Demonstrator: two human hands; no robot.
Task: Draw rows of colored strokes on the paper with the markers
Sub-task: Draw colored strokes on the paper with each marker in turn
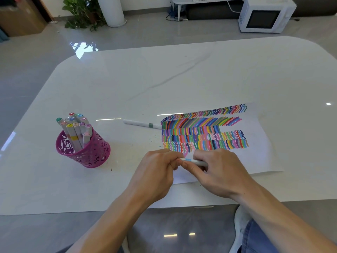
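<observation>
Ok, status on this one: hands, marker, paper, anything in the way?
Both gripping: left hand, right hand on blue-banded marker, over paper. Several stroke rows drawn. Loose green-banded marker beside paper, nothing blocking.

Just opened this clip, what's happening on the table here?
A person holds a white marker with a light blue band over the near part of the white paper sheet, left grip pinching one end, right grip around the barrel; capping or uncapping, I cannot tell. The sheet carries several rows of coloured strokes. A white marker with a green band lies on the white table by its left edge, and a pink perforated cup holds more markers.
</observation>
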